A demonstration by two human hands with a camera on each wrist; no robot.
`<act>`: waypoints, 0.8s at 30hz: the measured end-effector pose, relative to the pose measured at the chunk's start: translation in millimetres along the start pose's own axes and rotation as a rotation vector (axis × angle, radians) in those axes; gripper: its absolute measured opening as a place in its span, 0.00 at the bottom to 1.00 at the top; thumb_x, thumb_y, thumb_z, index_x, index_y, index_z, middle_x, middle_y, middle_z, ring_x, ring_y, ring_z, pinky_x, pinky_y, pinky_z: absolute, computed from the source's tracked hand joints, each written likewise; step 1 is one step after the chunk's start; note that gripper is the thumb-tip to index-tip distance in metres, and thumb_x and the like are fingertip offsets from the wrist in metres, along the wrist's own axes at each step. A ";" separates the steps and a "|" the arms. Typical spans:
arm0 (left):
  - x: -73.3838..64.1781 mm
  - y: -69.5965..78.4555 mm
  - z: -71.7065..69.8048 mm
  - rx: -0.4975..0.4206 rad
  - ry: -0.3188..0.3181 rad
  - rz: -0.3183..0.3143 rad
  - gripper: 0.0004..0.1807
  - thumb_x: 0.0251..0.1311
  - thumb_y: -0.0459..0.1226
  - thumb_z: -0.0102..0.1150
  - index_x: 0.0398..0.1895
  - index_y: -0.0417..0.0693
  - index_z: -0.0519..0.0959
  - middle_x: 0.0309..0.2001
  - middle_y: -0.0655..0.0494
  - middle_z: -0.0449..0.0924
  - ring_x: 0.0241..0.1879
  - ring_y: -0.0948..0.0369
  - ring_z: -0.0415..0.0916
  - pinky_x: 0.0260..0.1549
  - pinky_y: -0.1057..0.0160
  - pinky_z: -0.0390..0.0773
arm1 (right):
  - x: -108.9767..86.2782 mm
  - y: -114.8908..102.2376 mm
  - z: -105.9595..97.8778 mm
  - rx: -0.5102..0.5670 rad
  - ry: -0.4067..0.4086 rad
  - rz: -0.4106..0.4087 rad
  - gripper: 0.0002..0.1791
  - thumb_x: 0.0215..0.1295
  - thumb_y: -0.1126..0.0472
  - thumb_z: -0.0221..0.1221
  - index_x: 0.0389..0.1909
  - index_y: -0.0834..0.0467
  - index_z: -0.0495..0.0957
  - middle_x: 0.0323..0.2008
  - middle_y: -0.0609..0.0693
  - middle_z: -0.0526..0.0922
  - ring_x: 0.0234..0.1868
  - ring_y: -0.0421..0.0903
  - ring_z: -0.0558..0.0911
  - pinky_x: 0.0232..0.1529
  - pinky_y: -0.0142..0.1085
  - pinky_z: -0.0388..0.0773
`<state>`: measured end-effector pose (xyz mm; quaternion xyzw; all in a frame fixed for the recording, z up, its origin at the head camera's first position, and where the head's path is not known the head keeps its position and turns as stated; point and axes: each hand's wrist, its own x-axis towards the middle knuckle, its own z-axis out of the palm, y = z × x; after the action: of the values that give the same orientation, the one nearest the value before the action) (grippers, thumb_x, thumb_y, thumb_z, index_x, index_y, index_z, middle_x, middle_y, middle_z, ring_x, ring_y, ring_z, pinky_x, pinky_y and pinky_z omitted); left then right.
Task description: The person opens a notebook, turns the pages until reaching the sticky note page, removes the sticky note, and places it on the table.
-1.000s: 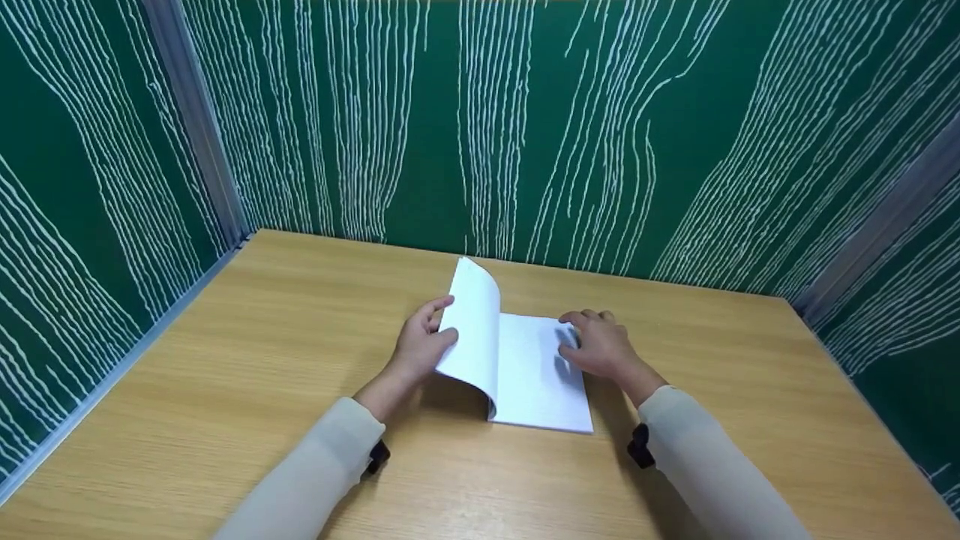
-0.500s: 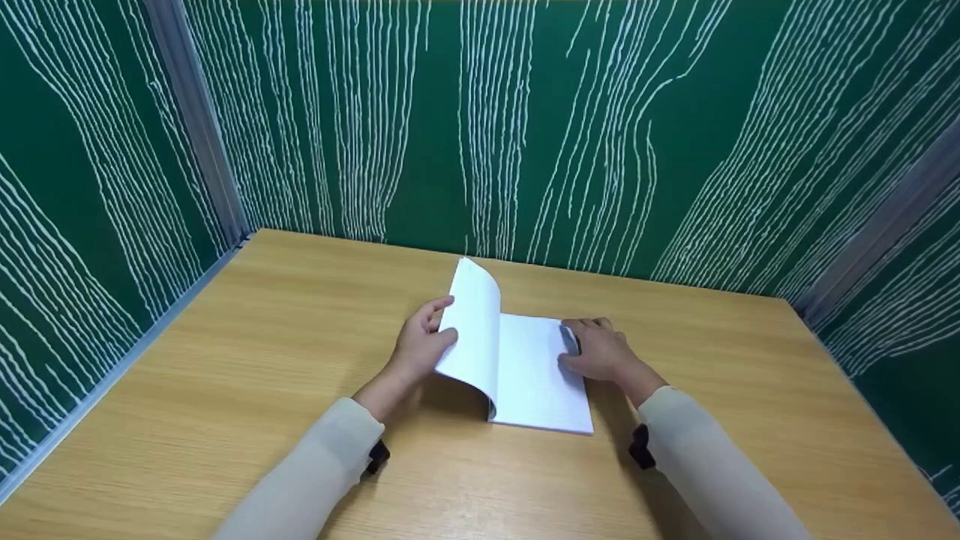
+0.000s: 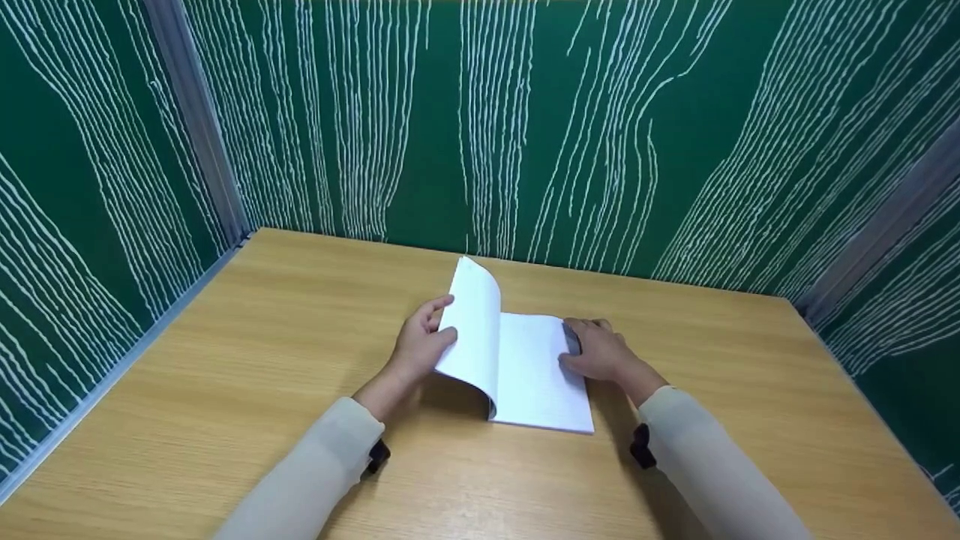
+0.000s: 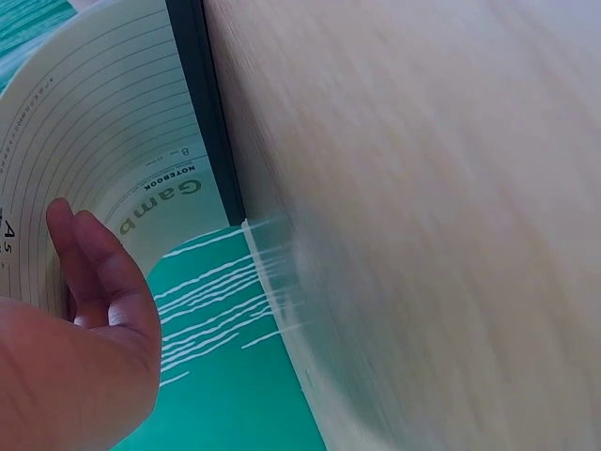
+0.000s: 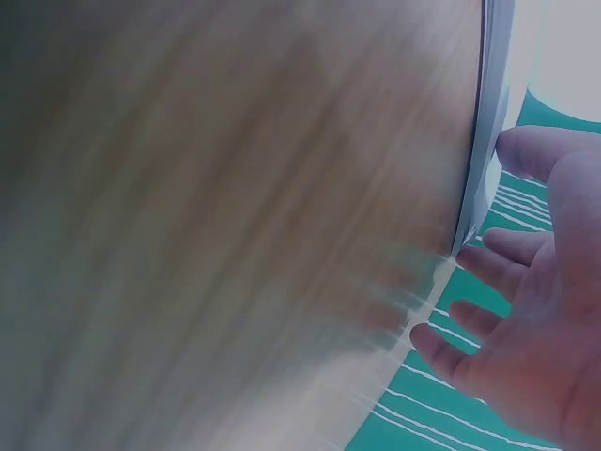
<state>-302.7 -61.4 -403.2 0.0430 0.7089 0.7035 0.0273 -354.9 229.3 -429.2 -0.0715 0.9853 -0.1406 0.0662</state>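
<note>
A notebook lies spread on the wooden table, its right-hand page white and faintly ruled. My left hand grips the raised left part, thumb on the inner page and fingers behind, so the leaves curve upward. Printed lettering and lines cover the outside of the cream cover in the left wrist view, beside a dark spine. At the far right corner of the notebook, my right hand pinches the page edge, thumb on the paper and index finger at the edge. Some leaves there stand slightly apart from the stack.
The wooden table spreads around the notebook. Green panels with wavy white lines enclose its back and sides, joined by grey corner posts. Black wrist devices sit under both pale sleeves.
My right hand has come down onto the far right corner, and its thumb and fingers have drawn in on the page edge. The page's top edge bulges slightly now. My left hand stays put.
</note>
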 end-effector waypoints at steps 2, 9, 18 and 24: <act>-3.8 4.6 0.2 -0.007 -0.006 -0.034 0.27 0.52 0.33 0.48 0.59 0.59 0.62 0.42 0.50 0.77 0.35 0.57 0.78 0.32 0.61 0.76 | -0.4 -0.6 0.1 0.017 0.007 -0.005 0.39 0.51 0.46 0.56 0.64 0.51 0.53 0.63 0.52 0.60 0.63 0.55 0.51 0.59 0.58 0.47; -22.1 27.4 2.5 -0.004 -0.016 -0.099 0.28 0.55 0.33 0.46 0.61 0.58 0.58 0.49 0.50 0.74 0.41 0.57 0.76 0.38 0.62 0.75 | 1.3 -3.4 0.3 0.068 0.030 -0.019 0.39 0.50 0.49 0.58 0.64 0.52 0.54 0.62 0.50 0.61 0.62 0.53 0.53 0.59 0.55 0.51; -20.3 25.9 2.7 -0.013 -0.017 -0.115 0.27 0.55 0.34 0.46 0.60 0.60 0.60 0.48 0.51 0.74 0.41 0.57 0.76 0.37 0.62 0.75 | 5.4 -6.6 0.9 0.206 0.061 -0.017 0.39 0.46 0.57 0.63 0.61 0.51 0.58 0.58 0.49 0.64 0.55 0.49 0.60 0.57 0.47 0.62; -5.6 6.6 0.8 -0.021 -0.013 -0.085 0.26 0.55 0.36 0.49 0.58 0.65 0.61 0.45 0.55 0.76 0.39 0.59 0.77 0.37 0.61 0.76 | 6.6 -8.7 0.4 0.263 0.076 -0.011 0.40 0.44 0.63 0.64 0.60 0.50 0.58 0.58 0.50 0.63 0.55 0.50 0.63 0.57 0.48 0.62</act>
<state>-296.9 -61.1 -396.7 0.0170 0.7026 0.7087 0.0620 -360.3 219.9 -427.8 -0.0622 0.9597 -0.2714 0.0371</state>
